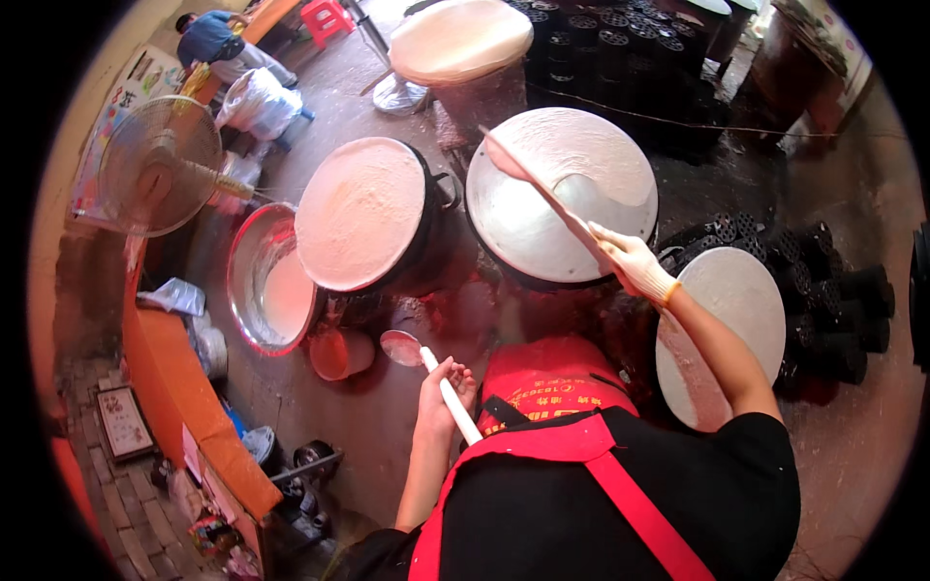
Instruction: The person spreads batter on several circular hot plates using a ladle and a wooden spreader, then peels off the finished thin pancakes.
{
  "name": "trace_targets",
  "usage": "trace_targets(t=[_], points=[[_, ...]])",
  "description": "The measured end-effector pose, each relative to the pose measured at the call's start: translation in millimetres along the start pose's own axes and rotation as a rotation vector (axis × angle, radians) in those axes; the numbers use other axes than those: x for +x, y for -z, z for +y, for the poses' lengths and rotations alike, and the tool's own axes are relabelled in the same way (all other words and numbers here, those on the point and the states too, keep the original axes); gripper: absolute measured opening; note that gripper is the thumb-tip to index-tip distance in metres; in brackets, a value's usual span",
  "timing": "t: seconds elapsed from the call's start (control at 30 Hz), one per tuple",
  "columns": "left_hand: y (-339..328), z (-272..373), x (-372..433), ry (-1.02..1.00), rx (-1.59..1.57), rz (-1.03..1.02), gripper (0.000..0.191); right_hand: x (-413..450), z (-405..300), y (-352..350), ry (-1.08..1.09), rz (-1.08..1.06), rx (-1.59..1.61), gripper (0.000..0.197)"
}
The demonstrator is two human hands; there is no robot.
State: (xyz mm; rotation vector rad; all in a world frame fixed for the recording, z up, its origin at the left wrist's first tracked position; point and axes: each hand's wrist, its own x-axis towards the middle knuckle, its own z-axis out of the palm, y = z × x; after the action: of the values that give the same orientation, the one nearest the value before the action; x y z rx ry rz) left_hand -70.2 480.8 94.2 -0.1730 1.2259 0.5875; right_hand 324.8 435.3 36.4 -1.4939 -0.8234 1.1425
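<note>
My right hand (632, 258), in a pale knit glove, grips a long flat spreader blade (541, 185). The blade lies slantwise over a round metal griddle (527, 225), and pale batter (607, 156) coats the griddle's far part. My bare left hand (445, 396) is closed around the white handle of a ladle (401, 348); the ladle's bowl hangs over the floor, apart from the griddles. Left of the first griddle stands a second round one, topped by a pale pancake sheet (360, 218). A steel basin (243, 319) beside it holds white batter (289, 294).
A stack of thin pancakes (461, 40) rests at the back. Black honeycomb briquettes (835, 312) surround a pale round disc (719, 327) on my right. Left are an orange bucket (341, 354), an electric fan (160, 167) and an orange counter (182, 392). Another person (211, 43) bends far off.
</note>
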Motion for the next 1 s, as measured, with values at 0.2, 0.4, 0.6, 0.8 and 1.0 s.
trace_targets(t=[0.2, 0.4, 0.6, 0.8, 1.0], points=[[-7.4, -18.3, -16.9, -0.087, 0.012, 0.077, 0.017, -3.2, -38.9, 60.4, -0.187, 0.081, -0.02, 0.037], [-11.3, -24.5, -31.1, -0.185, 0.093, 0.095, 0.031, 14.3, -55.5, 43.6, -0.318, -0.219, -0.064, 0.036], [1.2, -31.2, -52.0, -0.188, 0.131, 0.123, 0.035, 17.8, -57.6, 85.0, -0.296, -0.191, -0.058, 0.039], [0.4, -17.1, -57.5, -0.159, 0.226, 0.125, 0.034, -4.4, -37.3, 52.5, -0.298, -0.297, -0.068, 0.038], [-13.2, 19.9, -39.5, -0.115, 0.4, 0.016, 0.034, -77.8, -24.8, 31.3, -0.351, 0.082, 0.269, 0.034]])
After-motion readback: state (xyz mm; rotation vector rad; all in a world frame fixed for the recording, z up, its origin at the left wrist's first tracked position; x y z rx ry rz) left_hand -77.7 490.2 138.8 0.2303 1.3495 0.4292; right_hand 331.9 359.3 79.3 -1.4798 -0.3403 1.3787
